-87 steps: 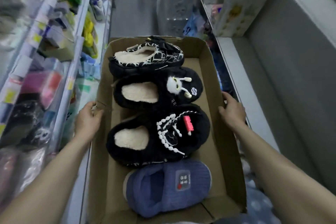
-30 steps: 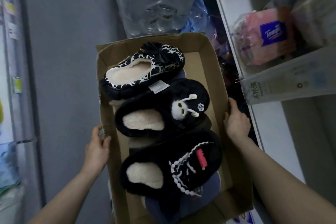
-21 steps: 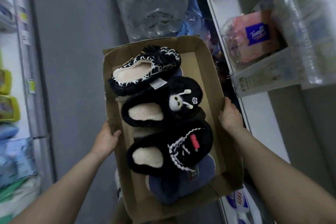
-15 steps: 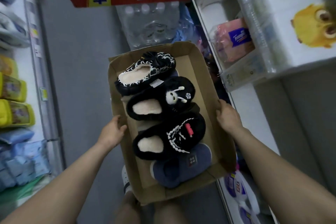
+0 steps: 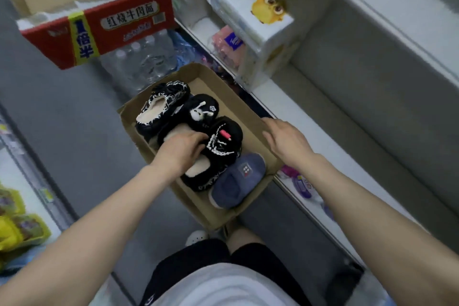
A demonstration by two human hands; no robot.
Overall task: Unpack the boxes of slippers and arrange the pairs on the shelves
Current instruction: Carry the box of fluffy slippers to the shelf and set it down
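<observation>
An open cardboard box [image 5: 224,100] sits low in the aisle in front of my legs. Four slippers lie in it in a row: a black-and-white patterned slipper [image 5: 161,107], a black slipper with a white charm [image 5: 205,109], a black slipper with bead trim and a pink tag [image 5: 224,143], and a blue slipper [image 5: 238,179]. My left hand [image 5: 182,150] is inside the box, fingers curled over the bead-trimmed slipper's opening. My right hand [image 5: 285,141] is at the box's right rim with its fingers loosely bent.
A bare white shelf [image 5: 310,126] runs along the right, with an owl-print tissue pack [image 5: 260,15] and pink tissues [image 5: 228,45] further back. A red carton [image 5: 99,30] lies on a pack of water bottles [image 5: 141,62] beyond the box. Yellow packets [image 5: 15,228] fill the left shelf.
The box has gone down from my hands to a low spot in the aisle. My left hand has left the box's side and reached in onto the slippers. My right hand has loosened at the rim.
</observation>
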